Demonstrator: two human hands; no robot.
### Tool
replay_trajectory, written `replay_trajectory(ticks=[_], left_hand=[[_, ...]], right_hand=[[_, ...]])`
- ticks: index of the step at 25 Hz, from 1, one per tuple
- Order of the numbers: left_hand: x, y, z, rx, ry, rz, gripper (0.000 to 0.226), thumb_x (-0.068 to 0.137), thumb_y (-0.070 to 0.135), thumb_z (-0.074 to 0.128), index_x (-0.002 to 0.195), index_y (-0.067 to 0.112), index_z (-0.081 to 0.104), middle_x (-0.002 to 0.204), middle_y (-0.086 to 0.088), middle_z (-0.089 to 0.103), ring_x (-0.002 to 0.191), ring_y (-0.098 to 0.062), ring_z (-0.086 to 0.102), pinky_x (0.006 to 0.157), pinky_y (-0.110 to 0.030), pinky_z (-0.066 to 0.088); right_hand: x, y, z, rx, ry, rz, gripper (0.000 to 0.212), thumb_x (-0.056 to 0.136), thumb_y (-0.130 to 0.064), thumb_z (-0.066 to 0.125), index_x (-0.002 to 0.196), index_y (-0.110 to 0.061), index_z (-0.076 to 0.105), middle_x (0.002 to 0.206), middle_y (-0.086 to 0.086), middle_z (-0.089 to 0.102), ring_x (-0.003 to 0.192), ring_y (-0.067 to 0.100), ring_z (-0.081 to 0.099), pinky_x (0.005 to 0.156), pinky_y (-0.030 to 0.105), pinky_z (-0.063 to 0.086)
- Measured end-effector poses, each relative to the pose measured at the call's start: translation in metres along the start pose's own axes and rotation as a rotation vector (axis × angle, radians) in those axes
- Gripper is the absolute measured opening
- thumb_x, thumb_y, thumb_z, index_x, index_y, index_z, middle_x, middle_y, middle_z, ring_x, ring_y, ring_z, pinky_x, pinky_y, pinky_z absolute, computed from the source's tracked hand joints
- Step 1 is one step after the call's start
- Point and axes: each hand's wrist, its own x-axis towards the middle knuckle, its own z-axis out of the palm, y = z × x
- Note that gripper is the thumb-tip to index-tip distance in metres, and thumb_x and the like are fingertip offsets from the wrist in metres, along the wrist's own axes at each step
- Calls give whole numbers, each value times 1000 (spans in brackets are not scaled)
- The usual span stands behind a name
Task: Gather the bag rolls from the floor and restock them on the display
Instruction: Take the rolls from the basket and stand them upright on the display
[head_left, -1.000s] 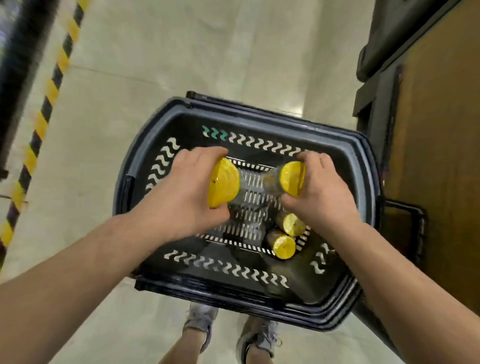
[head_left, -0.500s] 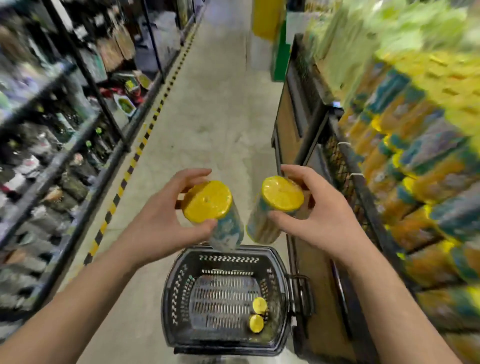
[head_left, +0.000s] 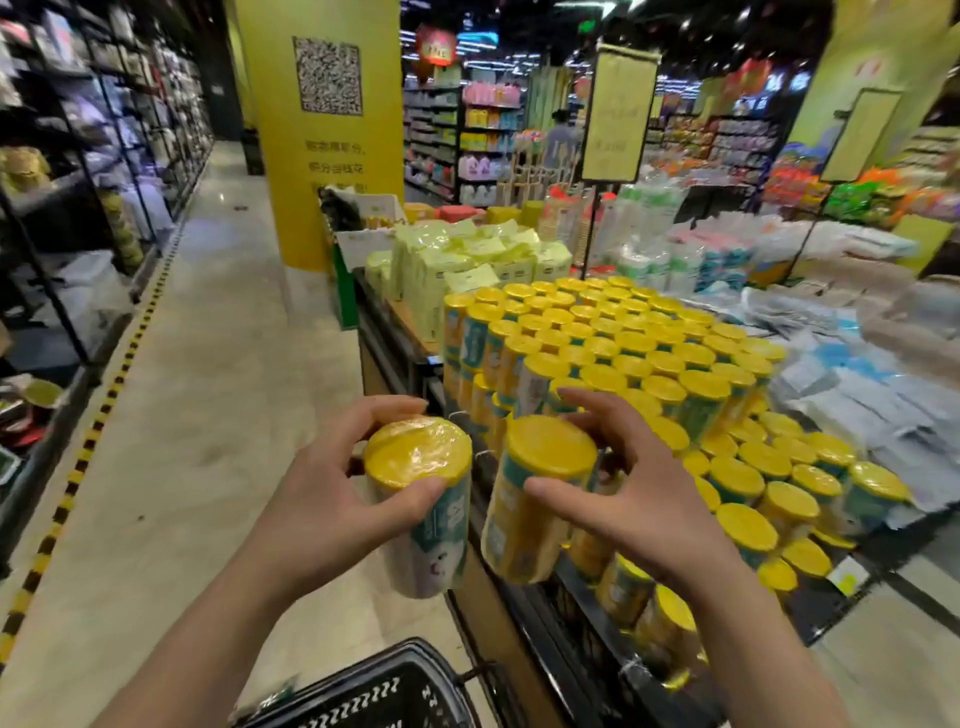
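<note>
Each hand carries one bag roll, a plastic-wrapped cylinder with a yellow cap. My left hand (head_left: 332, 499) grips the left roll (head_left: 421, 499) upright at chest height. My right hand (head_left: 623, 493) grips the right roll (head_left: 540, 493) beside it, close to the front left corner of the display. The display (head_left: 649, 358) is a low stand packed with several rows of identical yellow-capped rolls, stacked higher at the back and lower toward the front right. The black basket (head_left: 384, 691) shows only its rim at the bottom edge; its inside is hidden.
A tiled aisle (head_left: 197, 415) with a yellow-black floor stripe runs along dark shelving (head_left: 78, 208) on the left. A yellow pillar (head_left: 332, 130) stands behind the display. Pale green packs (head_left: 467, 265) and white and blue packs (head_left: 841, 374) border the rolls. A person stands far back.
Both hands lifted a roll each out of the basket and raised them. My view swung up from the basket to the display, which now fills the right side.
</note>
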Motion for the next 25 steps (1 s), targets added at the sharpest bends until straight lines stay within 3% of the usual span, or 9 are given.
replay_trajectory(ticks=[4, 7, 11, 15, 20, 25], left_hand=[[29, 47, 49, -40, -128, 109, 63, 64, 65, 73, 122, 44, 61, 119, 25, 63, 110, 2, 61, 84, -24, 55], [34, 76, 93, -66, -172, 131, 62, 64, 67, 74, 121, 44, 61, 120, 24, 64, 112, 1, 61, 90, -36, 55], [31, 118, 173, -59, -180, 122, 62, 61, 70, 76, 116, 45, 64, 117, 23, 65, 111, -1, 62, 89, -41, 57], [27, 155, 253, -27, -158, 103, 57, 62, 70, 77, 111, 43, 67, 114, 20, 66, 111, -4, 61, 84, -43, 59], [26, 198, 325, 39, -101, 57, 56, 61, 71, 76, 109, 44, 68, 114, 22, 66, 109, 0, 60, 71, -23, 52], [35, 209, 356, 98, -82, 17, 58, 59, 72, 75, 108, 41, 69, 111, 26, 65, 107, 3, 59, 73, -24, 54]], right_hand=[[-32, 0, -71, -61, 78, 43, 81, 57, -67, 78, 132, -58, 48, 120, -31, 60, 109, -12, 54, 82, 16, 40], [-59, 15, -118, -56, 136, 51, 79, 59, -66, 79, 131, -59, 48, 120, -29, 62, 110, -11, 56, 83, 18, 42], [-97, 55, -190, -12, 221, 51, 78, 59, -64, 81, 130, -56, 51, 120, -26, 63, 111, -7, 58, 87, 22, 46], [-125, 97, -262, 32, 228, 53, 69, 66, -53, 86, 127, -53, 55, 119, -25, 63, 108, -9, 59, 83, 17, 46], [-133, 131, -339, 39, 176, 19, 69, 67, -55, 85, 128, -54, 52, 119, -28, 60, 107, -12, 55, 81, 16, 47], [-108, 158, -367, 63, 155, -16, 70, 68, -56, 85, 130, -50, 53, 119, -28, 60, 104, -14, 56, 82, 21, 52]])
